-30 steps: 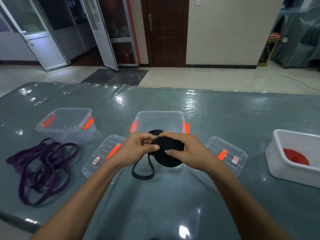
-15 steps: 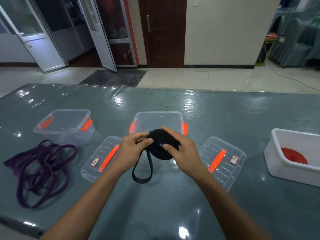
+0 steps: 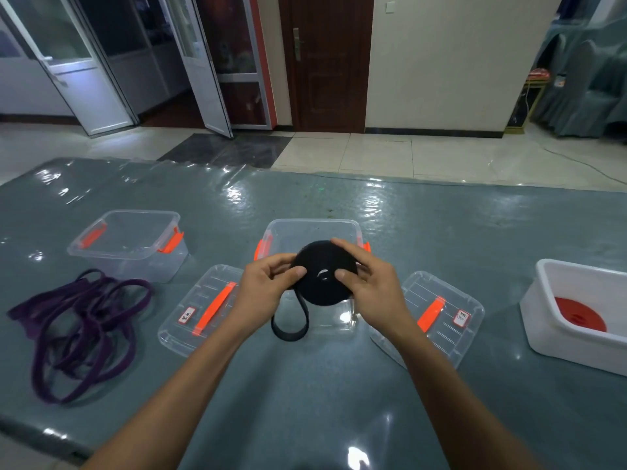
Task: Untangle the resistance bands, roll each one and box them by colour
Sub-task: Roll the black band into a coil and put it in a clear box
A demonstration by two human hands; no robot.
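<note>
A black resistance band (image 3: 320,286) is wound into a flat disc, held upright in front of the middle clear box (image 3: 312,232). My left hand (image 3: 266,288) pinches its left edge and my right hand (image 3: 368,283) grips its right side, thumb on the face. A short loose loop of the black band (image 3: 290,325) hangs down to the table. A tangled purple band (image 3: 81,327) lies on the table at the left. A rolled red band (image 3: 580,315) sits inside the white box (image 3: 543,310) at the right.
A second clear box (image 3: 129,245) with orange latches stands at the back left. Two clear lids (image 3: 200,310) (image 3: 441,320) with orange handles and labels lie either side of the middle box. The grey table (image 3: 305,401) has its near edge at the lower left.
Both hands have lifted the black roll slightly away from me, over the middle box's front. The hanging loop has grown shorter as more band went onto the roll.
</note>
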